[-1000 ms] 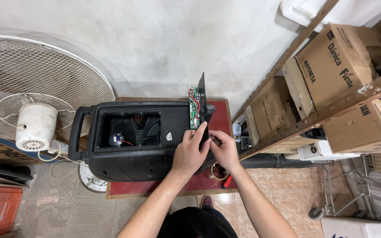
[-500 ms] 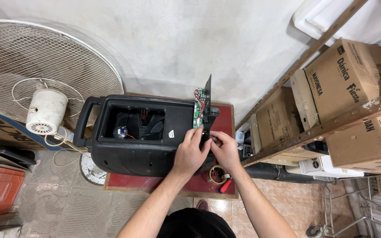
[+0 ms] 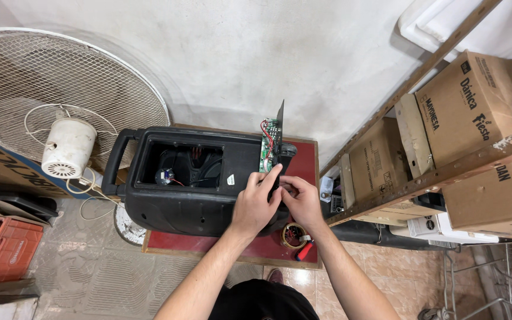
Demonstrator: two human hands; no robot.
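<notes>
My view has shifted closer: both my left hand (image 3: 256,201) and right hand (image 3: 300,201) pinch the circuit board (image 3: 269,145), lifted upright but still wired to the black speaker cabinet (image 3: 197,201).

We see open floor (image 3: 78,278) at 7 o'clock of the speaker cabinet (image 3: 197,189). Fan (image 3: 60,112) blocks 9 o'clock, wall (image 3: 268,53) 12, shelf rack (image 3: 440,172) with cardboard boxes (image 3: 475,106) crowds 3.

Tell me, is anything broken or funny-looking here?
Yes. The black speaker box lies open, wires showing in its hole. Its green circuit board stands upright outside the box, where the left hand and right hand meet. The fan has no front grille.
</notes>
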